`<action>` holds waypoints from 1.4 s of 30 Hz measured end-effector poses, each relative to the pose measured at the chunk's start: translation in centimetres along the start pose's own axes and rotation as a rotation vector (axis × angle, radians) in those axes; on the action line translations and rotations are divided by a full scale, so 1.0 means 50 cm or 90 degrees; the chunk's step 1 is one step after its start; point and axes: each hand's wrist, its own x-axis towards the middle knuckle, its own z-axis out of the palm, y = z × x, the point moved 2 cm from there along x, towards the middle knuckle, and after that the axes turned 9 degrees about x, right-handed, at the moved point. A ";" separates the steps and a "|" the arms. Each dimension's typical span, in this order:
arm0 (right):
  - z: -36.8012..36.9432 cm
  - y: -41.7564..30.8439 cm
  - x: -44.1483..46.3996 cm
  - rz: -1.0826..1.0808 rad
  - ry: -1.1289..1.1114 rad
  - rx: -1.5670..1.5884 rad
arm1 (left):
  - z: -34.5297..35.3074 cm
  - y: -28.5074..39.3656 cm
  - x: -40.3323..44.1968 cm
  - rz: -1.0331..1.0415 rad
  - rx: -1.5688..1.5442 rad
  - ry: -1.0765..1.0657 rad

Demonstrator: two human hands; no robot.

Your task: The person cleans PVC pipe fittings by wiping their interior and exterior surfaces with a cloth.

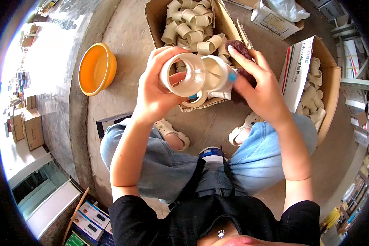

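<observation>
A cream plastic pipe fitting (221,74) with wide round openings is held up in front of me, over the near edge of a cardboard box. My left hand (158,82) wraps round its left opening, with fingers reaching inside. On the right side, my right hand (260,82) grips a dark brown cloth (240,51) beside the fitting. A small blue patch shows on the fitting near my right fingers, which are partly blurred. Beneath the fitting, a cream ring-shaped part is partly hidden.
The cardboard box (158,24) holds several cream fittings. Another box (330,90) of fittings stands at the right. An orange basin (96,69) sits on the floor at the left. A white box (274,20) with plastic wrap is at the back right.
</observation>
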 end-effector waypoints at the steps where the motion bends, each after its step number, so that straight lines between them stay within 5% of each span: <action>1: -0.001 0.000 0.001 -0.024 -0.017 0.006 | 0.001 0.003 0.000 0.012 -0.017 0.002; 10: 0.038 -0.016 -0.018 -0.005 -0.089 -0.112 | -0.006 0.005 -0.007 -0.013 -0.047 0.006; 14: 0.020 -0.023 -0.011 -0.045 0.027 -0.109 | -0.035 0.030 0.012 -0.125 0.107 0.047; 21: 0.016 -0.022 -0.013 -0.089 0.028 -0.166 | -0.032 0.038 0.005 -0.047 0.522 -0.141; 25: 0.016 -0.036 -0.019 -0.031 -0.003 -0.175 | -0.028 0.018 0.008 0.063 0.429 -0.237; 32: 0.022 -0.034 -0.012 -0.097 -0.057 -0.100 | 0.022 -0.012 -0.005 -0.052 0.314 -0.161; 34: 0.009 -0.042 -0.004 -0.086 -0.067 -0.050 | 0.025 -0.034 -0.014 -0.147 0.143 -0.054; 38: -0.034 -0.042 0.005 0.019 -0.014 0.366 | 0.021 -0.041 -0.014 -0.225 -0.069 0.059; 42: -0.007 -0.032 0.009 -0.082 0.112 0.423 | 0.025 -0.040 -0.009 -0.213 -0.059 0.089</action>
